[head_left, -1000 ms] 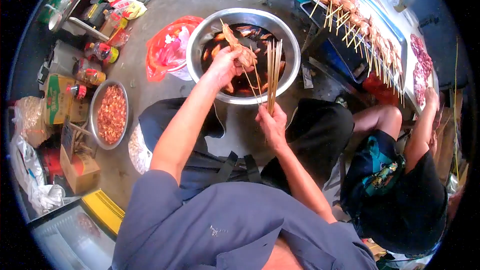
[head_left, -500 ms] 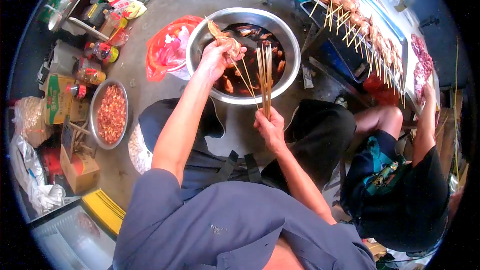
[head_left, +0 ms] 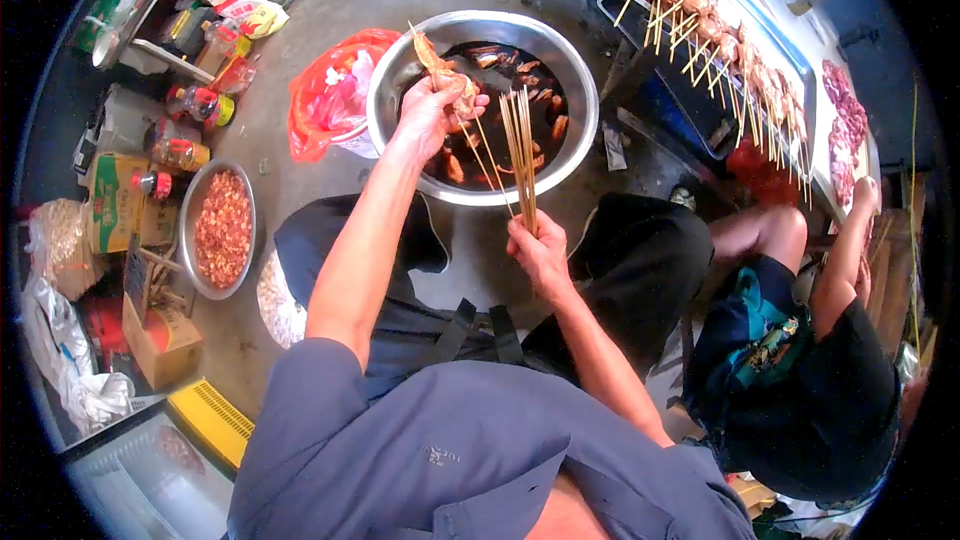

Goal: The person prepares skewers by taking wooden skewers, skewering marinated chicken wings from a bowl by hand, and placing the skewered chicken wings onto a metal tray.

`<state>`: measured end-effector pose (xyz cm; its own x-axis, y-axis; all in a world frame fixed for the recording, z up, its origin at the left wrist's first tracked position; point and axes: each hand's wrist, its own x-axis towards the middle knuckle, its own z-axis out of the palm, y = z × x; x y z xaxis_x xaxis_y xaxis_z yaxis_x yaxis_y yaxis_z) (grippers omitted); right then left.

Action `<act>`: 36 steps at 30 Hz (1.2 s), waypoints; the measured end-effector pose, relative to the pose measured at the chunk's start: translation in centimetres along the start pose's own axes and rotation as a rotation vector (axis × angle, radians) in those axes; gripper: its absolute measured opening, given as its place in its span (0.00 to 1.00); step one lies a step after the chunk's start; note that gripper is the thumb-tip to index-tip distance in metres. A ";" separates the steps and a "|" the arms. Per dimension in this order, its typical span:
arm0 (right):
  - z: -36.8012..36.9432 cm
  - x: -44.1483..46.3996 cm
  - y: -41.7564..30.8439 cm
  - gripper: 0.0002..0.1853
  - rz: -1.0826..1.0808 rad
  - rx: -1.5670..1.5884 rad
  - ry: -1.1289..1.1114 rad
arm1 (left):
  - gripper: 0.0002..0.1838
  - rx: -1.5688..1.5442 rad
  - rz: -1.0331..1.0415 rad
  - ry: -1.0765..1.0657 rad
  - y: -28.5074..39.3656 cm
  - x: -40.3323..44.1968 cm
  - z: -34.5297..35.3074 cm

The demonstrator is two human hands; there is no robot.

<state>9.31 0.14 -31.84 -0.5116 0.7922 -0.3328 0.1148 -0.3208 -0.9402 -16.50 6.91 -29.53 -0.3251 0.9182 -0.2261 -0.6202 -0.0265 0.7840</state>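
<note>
Your left hand [head_left: 432, 115] grips a piece of meat [head_left: 440, 70] above the metal basin [head_left: 585, 135], thin sticks running from it toward your other hand. Your right hand [head_left: 538, 245] is closed around the lower ends of a bundle of skewers [head_left: 519, 140], which stands nearly upright in front of the basin's near rim. In the basin, more pieces lie in dark liquid [head_left: 510, 125]; a red bag [head_left: 318, 100] sits just beside it.

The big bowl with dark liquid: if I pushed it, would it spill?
The bowl is probably heavy, with dark liquid and brown pieces inside. The liquid might slosh out, as the top is open. The metal sides look stiff, so they likely won't bend.
</note>
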 end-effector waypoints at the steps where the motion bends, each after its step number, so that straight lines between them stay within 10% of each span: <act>1: 0.0 0.0 0.0 0.09 0.001 0.001 0.001 | 0.07 0.021 0.008 -0.008 0.0 0.0 0.0; 36: 0.7 0.7 -0.7 0.07 0.066 0.281 0.134 | 0.20 -0.056 -0.201 -0.237 -2.9 -2.8 2.4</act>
<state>8.26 0.51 -31.37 -0.3920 0.8204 -0.4162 -0.1059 -0.4897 -0.8655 -12.05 5.37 -29.80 -0.0206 0.9737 -0.2271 -0.6957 0.1491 0.7027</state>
